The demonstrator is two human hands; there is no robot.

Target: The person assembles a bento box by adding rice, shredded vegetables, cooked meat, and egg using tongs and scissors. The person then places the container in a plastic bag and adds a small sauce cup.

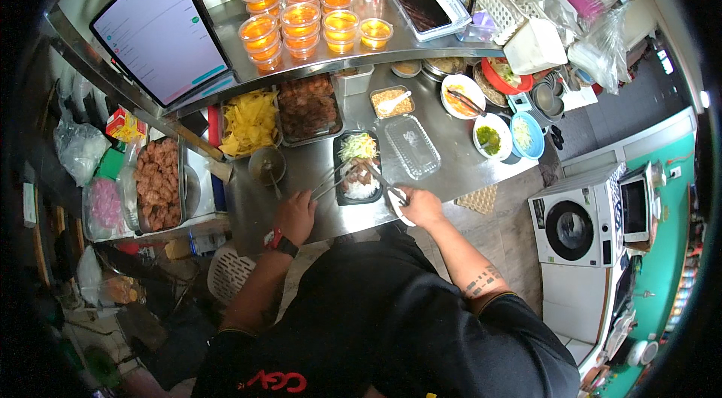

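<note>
A black takeaway tray [340, 165] sits on the steel counter in front of me, holding white rice [361, 186], shredded vegetables [357, 146] and some brown meat [362, 171]. My left hand [299, 211] is closed on metal tongs [326, 182], whose tips reach the meat from the left. From the right, my right hand [423, 208] grips scissors with a pale handle and dark blades [383, 181], pointed at the same meat. Whether the blades are on it I cannot tell. An upturned-looking clear plastic lid [413, 146] lies right of the tray.
Behind stand pans of yellow slices [250, 121] and dark cooked meat [308, 106]. A ladle rests in a metal pot [267, 166] at left. Right are chopped peanuts [392, 102], a green-filled bowl [489, 139] and a blue bowl [528, 135]. Orange sauce cups [301, 20] and a tablet [164, 30] occupy the shelf.
</note>
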